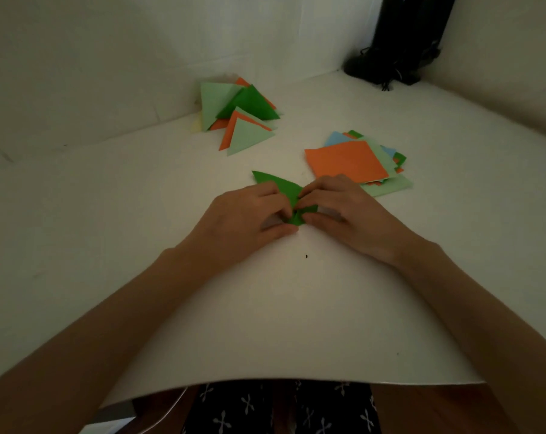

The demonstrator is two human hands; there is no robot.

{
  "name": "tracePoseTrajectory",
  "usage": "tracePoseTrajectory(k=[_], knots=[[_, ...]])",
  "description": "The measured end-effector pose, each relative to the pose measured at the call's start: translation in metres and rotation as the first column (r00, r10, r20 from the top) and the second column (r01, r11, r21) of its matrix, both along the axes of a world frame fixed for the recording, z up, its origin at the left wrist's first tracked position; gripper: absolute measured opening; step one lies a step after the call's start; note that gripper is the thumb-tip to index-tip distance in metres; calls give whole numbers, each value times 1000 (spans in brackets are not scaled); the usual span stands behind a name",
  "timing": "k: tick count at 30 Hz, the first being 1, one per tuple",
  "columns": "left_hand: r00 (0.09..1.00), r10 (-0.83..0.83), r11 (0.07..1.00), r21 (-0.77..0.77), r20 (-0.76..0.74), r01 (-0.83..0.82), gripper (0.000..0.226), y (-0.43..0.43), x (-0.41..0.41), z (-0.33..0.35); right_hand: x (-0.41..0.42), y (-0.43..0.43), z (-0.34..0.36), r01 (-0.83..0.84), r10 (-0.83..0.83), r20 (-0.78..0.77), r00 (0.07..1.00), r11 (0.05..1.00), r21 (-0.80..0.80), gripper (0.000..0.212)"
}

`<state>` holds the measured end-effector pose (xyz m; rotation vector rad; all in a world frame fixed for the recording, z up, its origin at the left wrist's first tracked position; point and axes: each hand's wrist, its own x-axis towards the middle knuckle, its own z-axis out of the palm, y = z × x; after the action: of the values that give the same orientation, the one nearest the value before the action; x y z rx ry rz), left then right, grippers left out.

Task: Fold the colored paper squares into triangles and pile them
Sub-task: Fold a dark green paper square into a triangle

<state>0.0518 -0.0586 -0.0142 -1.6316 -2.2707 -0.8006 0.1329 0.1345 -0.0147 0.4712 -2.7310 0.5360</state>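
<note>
A dark green paper (284, 189) lies partly folded at the middle of the white table (140, 198). My left hand (245, 219) and my right hand (348, 211) meet over its near corner, and the fingers and thumbs of both pinch the paper there. Its far left point sticks out beyond my left fingers. A pile of folded triangles (240, 115) in light green, dark green and orange sits at the back, near the wall. A stack of unfolded squares (359, 162), orange on top, lies just beyond my right hand.
A black object with cords (397, 57) stands in the back right corner. White walls close off the table at the back and right. The table's near edge (296, 382) curves over my patterned lap.
</note>
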Motion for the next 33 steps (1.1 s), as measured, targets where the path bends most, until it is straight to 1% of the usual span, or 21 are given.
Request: tracePoseTrajectory(k=[2,5,7,9,12,14,16,18,20,23,25,27,29,31,33], knots=[[999,13,1000,0,-31,-13,32,0,0,0,-1,-3,-1,26,-26,-1,1000,1000,-4,31],[996,12,1000,-1,-87,-12,28,0,1,1,1,-3,1,34,-32,29,999,998,-51,34],[995,6,1000,-13,-97,-7,28,0,0,0,3,-3,3,22,-19,48,999,997,-80,37],[996,13,1000,-10,-91,-14,28,-1,-1,0,3,-2,3,16,-12,54,998,998,-68,36],[996,26,1000,-2,-84,-26,28,-1,2,1,2,-4,3,11,-11,-2,1000,1000,18,27],[995,44,999,-5,-92,-45,28,-2,4,2,3,-8,4,31,-19,-107,994,993,114,23],[989,51,998,-24,-139,-55,29,-1,3,2,5,-15,4,45,7,-216,976,972,231,23],[979,56,997,-40,-196,-65,26,-2,2,2,7,-21,5,31,35,-227,973,960,278,22],[986,50,998,-38,-156,-57,25,-5,-1,1,8,-20,4,8,31,-167,986,974,225,20],[998,66,998,-22,-2,-66,29,-10,-5,0,8,-7,4,31,-16,-110,994,990,141,23],[994,99,995,-6,55,-99,31,-12,-7,0,8,0,5,40,-32,-97,995,995,88,26],[990,124,992,-9,73,-124,32,-13,-6,1,9,2,5,39,-37,-84,996,999,22,27],[989,139,990,-19,54,-139,34,-12,-5,1,8,0,4,55,-57,-65,996,998,-22,29],[986,150,989,-9,71,-150,37,-11,-4,0,6,-3,3,104,-107,-42,993,993,-63,33],[978,169,985,4,120,-171,38,-9,-5,-1,2,-6,3,194,-195,2,981,973,-124,30]])
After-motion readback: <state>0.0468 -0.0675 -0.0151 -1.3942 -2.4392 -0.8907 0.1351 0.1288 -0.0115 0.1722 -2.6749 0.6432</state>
